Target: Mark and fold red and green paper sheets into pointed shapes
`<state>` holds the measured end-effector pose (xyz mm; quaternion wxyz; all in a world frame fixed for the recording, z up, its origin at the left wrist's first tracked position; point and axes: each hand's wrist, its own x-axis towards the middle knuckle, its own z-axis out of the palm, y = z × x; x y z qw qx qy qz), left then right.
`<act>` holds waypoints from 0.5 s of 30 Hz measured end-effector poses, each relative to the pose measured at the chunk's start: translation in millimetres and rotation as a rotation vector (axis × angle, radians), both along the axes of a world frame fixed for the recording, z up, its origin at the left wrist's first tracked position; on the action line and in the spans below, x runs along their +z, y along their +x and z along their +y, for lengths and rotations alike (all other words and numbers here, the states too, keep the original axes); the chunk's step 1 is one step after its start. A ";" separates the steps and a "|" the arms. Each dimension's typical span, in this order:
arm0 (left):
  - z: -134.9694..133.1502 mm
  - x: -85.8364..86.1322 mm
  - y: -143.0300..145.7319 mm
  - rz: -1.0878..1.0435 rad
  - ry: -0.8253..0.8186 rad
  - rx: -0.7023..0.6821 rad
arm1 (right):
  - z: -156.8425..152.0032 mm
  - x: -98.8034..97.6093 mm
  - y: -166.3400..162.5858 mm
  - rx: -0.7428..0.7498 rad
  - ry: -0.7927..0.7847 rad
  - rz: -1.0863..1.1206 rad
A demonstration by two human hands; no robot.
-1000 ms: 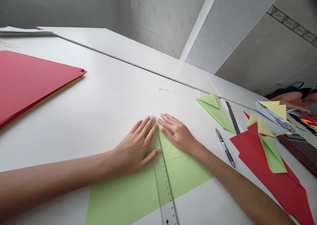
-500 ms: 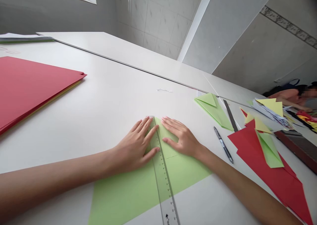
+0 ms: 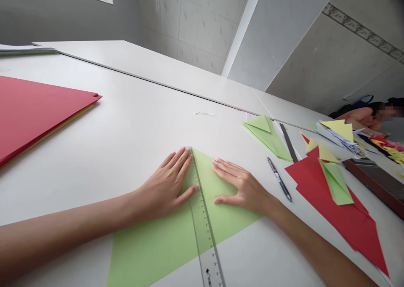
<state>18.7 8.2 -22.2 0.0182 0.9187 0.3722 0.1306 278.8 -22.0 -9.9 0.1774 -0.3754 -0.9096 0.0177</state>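
A sheet of light green paper [image 3: 151, 249] lies flat on the white table before me. Across it, running from its far corner past the near edge, is a clear plastic ruler [image 3: 202, 219]. My left hand [image 3: 172, 182] rests over the ruler's far part, fingers extended and thumb on the ruler. To the right of the ruler, my right hand [image 3: 241, 184] lies on the green paper, its fingers stretched and thumb apart. A short pencil-like line [image 3: 217, 197] shows on the paper near the right thumb. A dark pen [image 3: 279, 179] lies beyond the right hand.
Red paper sheets [image 3: 341, 207] with a folded green piece [image 3: 337, 184] lie at right, beside a dark red-edged board [image 3: 375, 186]. Another folded green paper [image 3: 268, 137] sits farther back. A red stack [image 3: 41, 114] is at left. Another person [image 3: 362, 112] sits at far right.
My right hand has moved slightly right, away from the ruler, and its thumb has spread wider. My left hand stays on the ruler. The whole view has shifted a little.
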 end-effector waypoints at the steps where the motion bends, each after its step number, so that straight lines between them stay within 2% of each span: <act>1: 0.1 0.0 -0.1 -0.006 0.000 -0.003 | -1.6 2.5 1.3 0.015 0.007 0.000; 8: 1.4 1.3 0.2 -0.059 -0.007 -0.032 | -12.3 16.6 1.6 0.017 0.124 -0.044; 15: 2.9 2.8 1.4 -0.034 -0.016 -0.026 | -16.2 15.1 -4.9 0.051 0.265 -0.089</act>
